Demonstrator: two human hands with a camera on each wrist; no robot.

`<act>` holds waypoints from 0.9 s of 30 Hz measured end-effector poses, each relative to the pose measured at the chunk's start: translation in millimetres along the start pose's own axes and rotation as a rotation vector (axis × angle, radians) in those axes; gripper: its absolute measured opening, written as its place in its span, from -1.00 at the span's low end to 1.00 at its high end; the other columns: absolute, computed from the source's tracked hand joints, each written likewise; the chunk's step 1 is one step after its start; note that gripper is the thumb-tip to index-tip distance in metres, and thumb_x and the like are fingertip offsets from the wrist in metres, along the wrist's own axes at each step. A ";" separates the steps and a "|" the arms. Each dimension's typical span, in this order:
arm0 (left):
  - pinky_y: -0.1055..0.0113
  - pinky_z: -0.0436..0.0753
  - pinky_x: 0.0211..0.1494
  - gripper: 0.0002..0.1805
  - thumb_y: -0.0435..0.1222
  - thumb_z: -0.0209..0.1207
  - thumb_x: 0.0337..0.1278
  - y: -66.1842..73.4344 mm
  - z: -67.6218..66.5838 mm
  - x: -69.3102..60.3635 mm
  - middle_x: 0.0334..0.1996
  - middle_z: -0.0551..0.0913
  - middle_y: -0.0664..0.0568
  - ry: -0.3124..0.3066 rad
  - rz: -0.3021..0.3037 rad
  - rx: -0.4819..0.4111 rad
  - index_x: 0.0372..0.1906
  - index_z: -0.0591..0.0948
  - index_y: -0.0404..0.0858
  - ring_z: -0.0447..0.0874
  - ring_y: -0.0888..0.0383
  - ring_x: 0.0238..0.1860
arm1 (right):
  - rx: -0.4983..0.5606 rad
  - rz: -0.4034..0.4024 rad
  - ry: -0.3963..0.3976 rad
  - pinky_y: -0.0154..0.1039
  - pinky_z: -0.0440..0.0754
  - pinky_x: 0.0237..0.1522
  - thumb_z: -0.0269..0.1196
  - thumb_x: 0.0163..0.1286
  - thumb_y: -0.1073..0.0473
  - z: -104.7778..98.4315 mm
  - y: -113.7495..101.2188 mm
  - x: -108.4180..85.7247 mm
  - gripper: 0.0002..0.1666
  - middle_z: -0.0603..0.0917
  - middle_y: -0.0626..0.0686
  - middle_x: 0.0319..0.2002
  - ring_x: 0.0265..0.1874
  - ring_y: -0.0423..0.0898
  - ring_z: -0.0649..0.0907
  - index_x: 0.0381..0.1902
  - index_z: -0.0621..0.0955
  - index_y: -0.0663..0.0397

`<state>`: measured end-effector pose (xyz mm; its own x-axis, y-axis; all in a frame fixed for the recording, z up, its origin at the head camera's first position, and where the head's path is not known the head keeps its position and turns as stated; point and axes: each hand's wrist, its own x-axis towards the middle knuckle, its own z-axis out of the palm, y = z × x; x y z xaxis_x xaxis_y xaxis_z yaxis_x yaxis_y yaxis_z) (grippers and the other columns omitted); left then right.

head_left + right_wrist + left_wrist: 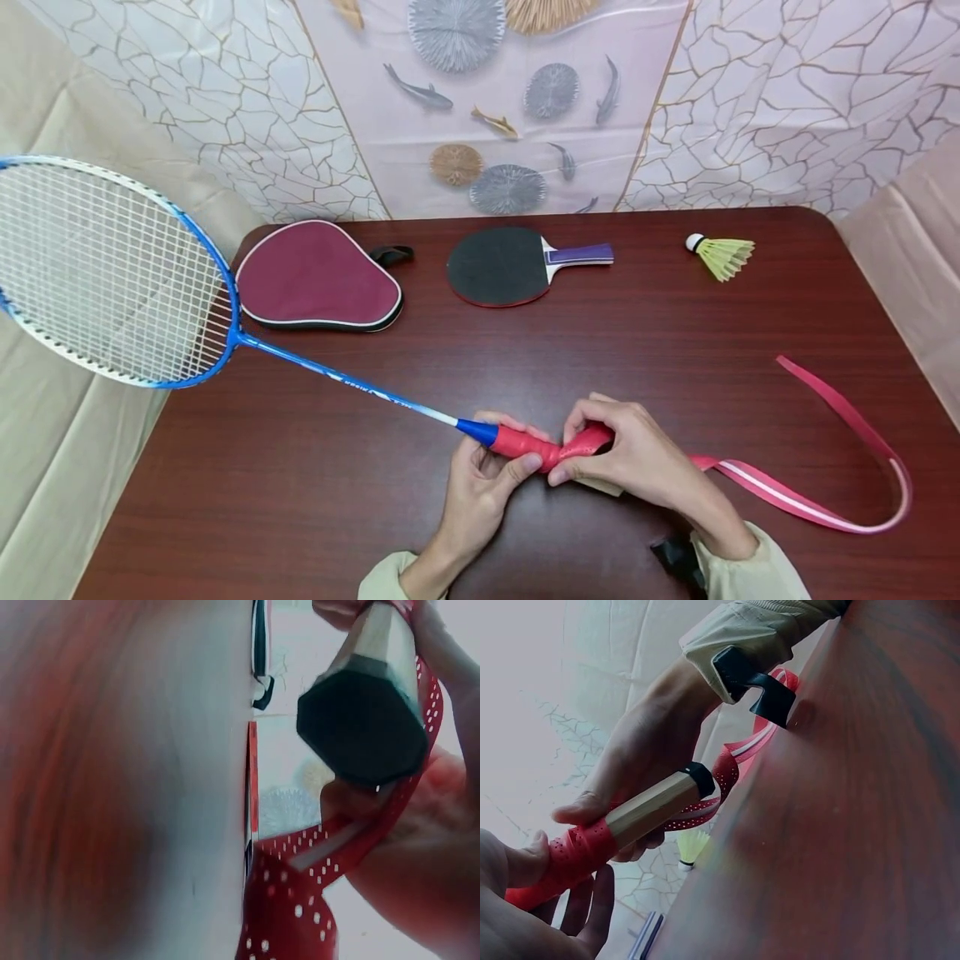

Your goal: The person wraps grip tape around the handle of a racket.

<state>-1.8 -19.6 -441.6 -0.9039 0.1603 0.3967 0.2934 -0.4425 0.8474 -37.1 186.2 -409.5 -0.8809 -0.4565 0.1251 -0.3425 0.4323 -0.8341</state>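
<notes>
A blue and white badminton racket (348, 382) is held above the table, its head at the left. Red perforated tape (517, 443) wraps the upper handle; in the left wrist view bare wood (651, 806) shows below it, ending in a black cap (700, 780). The left hand (476, 500) grips the wrapped part between thumb and fingers. Beside it, the right hand (637, 454) pinches the tape at the wrap's lower edge. From there the loose tape (795, 500) curves off to the right. The right wrist view has the cap (364, 727) close up.
Along the table's back lie a maroon paddle case (315, 275), a black table tennis paddle (501, 267) with a purple handle, and a yellow shuttlecock (722, 254). A black object (678, 562) is near the right sleeve. Patterned cloth hangs behind the table (300, 492).
</notes>
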 end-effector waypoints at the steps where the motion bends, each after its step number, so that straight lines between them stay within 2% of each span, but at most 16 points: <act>1: 0.21 0.62 0.07 -0.66 -0.68 0.13 0.16 0.5 0.0 0.1 -0.15 0.60 -0.44 -0.006 0.005 0.005 0.01 0.35 -0.54 0.65 -0.17 -0.04 | 0.009 0.006 -0.008 -0.35 0.52 -0.45 0.57 -0.10 -0.22 -1.2 0.8 -0.4 -0.60 0.58 -0.27 -0.41 -0.44 -0.24 0.55 -0.40 0.58 -0.38; 4: 0.20 0.62 0.07 -0.67 -0.69 0.13 0.16 1.6 0.1 0.1 -0.15 0.61 -0.40 -0.010 0.018 0.031 0.00 0.36 -0.53 0.64 -0.19 -0.05 | 0.073 0.015 -0.041 -0.34 0.52 -0.48 0.55 -0.01 -0.13 -6.2 3.6 -2.0 -0.66 0.59 -0.22 -0.42 -0.46 -0.22 0.55 -0.39 0.59 -0.34; 8: 0.20 0.62 0.07 -0.68 -0.67 0.14 0.17 1.9 0.6 -0.4 -0.14 0.62 -0.36 -0.010 0.004 0.042 0.00 0.37 -0.51 0.63 -0.19 -0.04 | 0.136 0.025 -0.031 -0.32 0.49 -0.51 0.52 0.10 0.00 -12.6 6.4 -4.7 -0.76 0.60 -0.18 -0.44 -0.49 -0.19 0.53 -0.39 0.62 -0.29; 21: 0.18 0.61 0.10 -0.71 -0.63 0.16 0.19 2.9 -1.7 2.0 -0.13 0.63 -0.34 -0.015 -0.021 0.036 -0.02 0.39 -0.49 0.61 -0.21 -0.01 | 0.073 0.084 0.053 -0.33 0.50 -0.50 0.51 0.09 -0.07 -8.4 0.6 -0.4 -0.79 0.61 -0.22 -0.44 -0.47 -0.20 0.55 -0.44 0.64 -0.34; 27: 0.20 0.62 0.08 -0.73 -0.63 0.17 0.19 3.3 -2.1 1.6 -0.14 0.64 -0.34 -0.002 -0.036 0.048 -0.05 0.42 -0.48 0.62 -0.17 -0.03 | 0.128 0.015 0.059 -0.32 0.49 -0.50 0.52 0.11 0.07 -10.4 -3.6 0.2 -0.78 0.60 -0.18 -0.44 -0.44 -0.20 0.55 -0.43 0.64 -0.29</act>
<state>-3.0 -22.6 -438.9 -0.9133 0.1771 0.3667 0.2757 -0.3938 0.8769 -39.4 192.7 -400.9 -0.9047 -0.4023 0.1404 -0.2881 0.3346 -0.8973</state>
